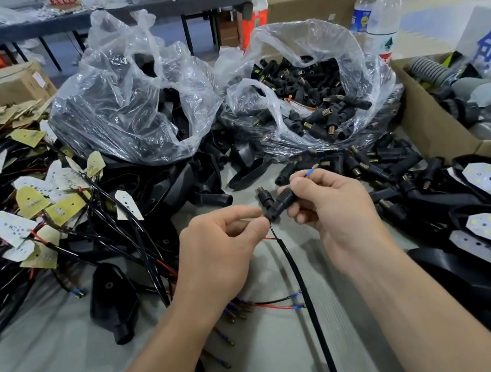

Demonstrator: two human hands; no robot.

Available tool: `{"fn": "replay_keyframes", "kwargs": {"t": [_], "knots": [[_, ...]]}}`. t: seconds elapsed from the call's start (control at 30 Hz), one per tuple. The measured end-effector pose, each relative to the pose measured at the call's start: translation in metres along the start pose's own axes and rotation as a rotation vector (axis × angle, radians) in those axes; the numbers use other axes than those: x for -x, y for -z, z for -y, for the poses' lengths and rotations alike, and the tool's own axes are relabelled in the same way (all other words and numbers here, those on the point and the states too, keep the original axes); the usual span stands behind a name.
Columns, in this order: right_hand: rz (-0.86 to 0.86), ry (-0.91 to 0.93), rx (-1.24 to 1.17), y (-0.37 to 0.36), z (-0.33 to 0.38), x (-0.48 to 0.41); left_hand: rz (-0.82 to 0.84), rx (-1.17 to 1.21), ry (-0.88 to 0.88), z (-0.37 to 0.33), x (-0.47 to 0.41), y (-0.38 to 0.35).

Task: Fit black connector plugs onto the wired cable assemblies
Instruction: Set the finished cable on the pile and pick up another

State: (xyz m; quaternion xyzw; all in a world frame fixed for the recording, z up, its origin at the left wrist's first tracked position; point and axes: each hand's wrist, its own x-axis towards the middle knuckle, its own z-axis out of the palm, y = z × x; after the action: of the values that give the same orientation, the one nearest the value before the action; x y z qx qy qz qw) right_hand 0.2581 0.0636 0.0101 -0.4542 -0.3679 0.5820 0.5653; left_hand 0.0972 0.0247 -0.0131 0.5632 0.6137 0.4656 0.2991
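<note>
- Holding a black T-shaped plastic connector plug above the grey tabletop, two bare hands meet at the middle of the view.
- The spot where the black sheathed cable enters the plug is hidden behind fingertips, so how far it is seated cannot be told.
- The cable runs down to the bottom edge, where a black moulded end is cut off.
- The left hand has its fingers curled, with thumb and forefinger pinching the cable just under the plug.
- The right hand has its fingers curled round the plug's ribbed barrel.
- A blue-tipped wire pokes out above the right fingers.
- The plug's short arm points up and ends in a brass-coloured thread.
- A thin red wire branches off beside the left fingers.
- Behind, a crumpled clear plastic bag holds many similar plugs.
</note>
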Motion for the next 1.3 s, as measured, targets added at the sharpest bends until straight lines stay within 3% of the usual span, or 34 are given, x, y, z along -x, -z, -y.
{"fn": "replay_keyframes", "kwargs": {"t": [0.33, 0.57, 0.87, 1.13, 1.3], "knots": [[0.04, -0.003, 0.036, -0.003, -0.001, 0.005, 0.108, 0.105, -0.014, -0.004, 0.003, 0.0], [0.078, -0.117, -0.073, 0.001, 0.001, 0.004, 0.184, 0.244, -0.029, -0.006, 0.003, -0.002], [0.108, -0.169, -0.098, 0.003, 0.003, 0.004, 0.138, 0.012, -0.045, -0.011, 0.009, -0.005], [0.189, -0.172, -0.113, 0.0, 0.003, 0.005, 0.115, -0.039, -0.058, -0.014, 0.007, -0.003], [0.099, -0.059, -0.102, -0.001, 0.003, 0.003, 0.193, 0.037, -0.003, -0.014, 0.009, -0.001]]}}
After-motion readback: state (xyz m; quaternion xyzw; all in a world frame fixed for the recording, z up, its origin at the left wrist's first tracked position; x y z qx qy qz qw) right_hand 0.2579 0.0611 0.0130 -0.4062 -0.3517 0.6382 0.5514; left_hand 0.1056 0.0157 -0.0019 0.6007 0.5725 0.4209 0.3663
